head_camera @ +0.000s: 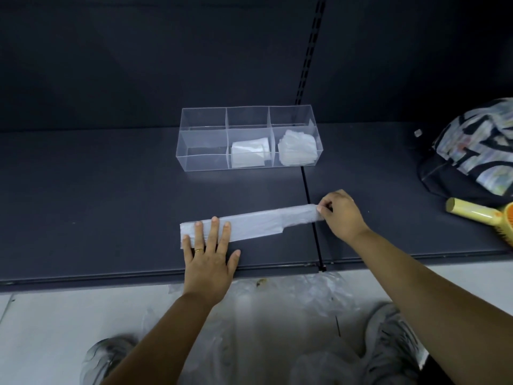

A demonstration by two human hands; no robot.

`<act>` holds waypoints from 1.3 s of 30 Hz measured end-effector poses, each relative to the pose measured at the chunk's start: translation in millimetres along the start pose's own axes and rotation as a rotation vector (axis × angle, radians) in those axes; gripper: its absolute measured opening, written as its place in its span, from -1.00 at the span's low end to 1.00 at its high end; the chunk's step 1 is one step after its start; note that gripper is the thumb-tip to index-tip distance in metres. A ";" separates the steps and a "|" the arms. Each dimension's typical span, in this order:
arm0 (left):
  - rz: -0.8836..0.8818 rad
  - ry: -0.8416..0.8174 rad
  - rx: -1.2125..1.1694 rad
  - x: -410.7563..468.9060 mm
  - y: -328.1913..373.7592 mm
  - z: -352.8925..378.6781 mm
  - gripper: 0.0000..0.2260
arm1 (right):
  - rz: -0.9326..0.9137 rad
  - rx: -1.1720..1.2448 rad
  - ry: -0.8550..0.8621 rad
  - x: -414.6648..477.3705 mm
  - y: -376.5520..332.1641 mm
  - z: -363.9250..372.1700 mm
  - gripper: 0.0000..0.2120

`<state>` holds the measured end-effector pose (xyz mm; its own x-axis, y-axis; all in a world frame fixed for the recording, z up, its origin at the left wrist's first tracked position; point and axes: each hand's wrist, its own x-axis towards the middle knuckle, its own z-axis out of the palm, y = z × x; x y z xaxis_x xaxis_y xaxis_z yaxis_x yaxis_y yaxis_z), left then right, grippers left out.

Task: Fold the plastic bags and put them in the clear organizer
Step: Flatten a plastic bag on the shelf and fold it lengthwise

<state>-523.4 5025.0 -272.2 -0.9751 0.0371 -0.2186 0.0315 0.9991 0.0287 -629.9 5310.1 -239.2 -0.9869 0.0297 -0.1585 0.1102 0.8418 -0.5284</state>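
Observation:
A white plastic bag [258,222], folded into a long narrow strip, lies across the dark shelf [111,212]. My left hand [209,255] lies flat with straight fingers pressing the strip's left end. My right hand [340,213] pinches the strip's right end between thumb and fingers. Behind them stands the clear organizer [205,151] with several compartments. A folded bag [249,155] sits in its front middle compartment and another folded bag [298,150] in its front right one. The front left compartment holds nothing.
A dark patterned backpack [472,154] and a yellow-handled orange brush [483,215] lie at the shelf's right end. Loose clear plastic bags [291,307] lie on the pale floor below the shelf edge, between my two grey shoes. A slotted upright runs up the back wall.

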 end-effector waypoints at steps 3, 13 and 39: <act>0.080 0.009 -0.005 2.3 -8.8 -2.6 -0.30 | 0.129 0.248 -0.099 -9.3 -2.4 -7.9 -0.88; 0.465 -0.028 0.156 18.0 -35.5 -23.4 -0.28 | 0.514 0.589 -0.485 -66.6 -0.2 -36.3 -0.81; -0.268 -0.508 -2.222 33.9 31.7 -84.0 -0.73 | -0.085 0.834 -0.861 -36.2 -72.1 11.6 -0.46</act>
<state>-573.9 5056.1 -196.8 -0.7873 0.3096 -0.5333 -0.6010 -0.5785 0.5515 -600.8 5242.1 -205.0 -0.6270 -0.6467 -0.4343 0.4043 0.2063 -0.8910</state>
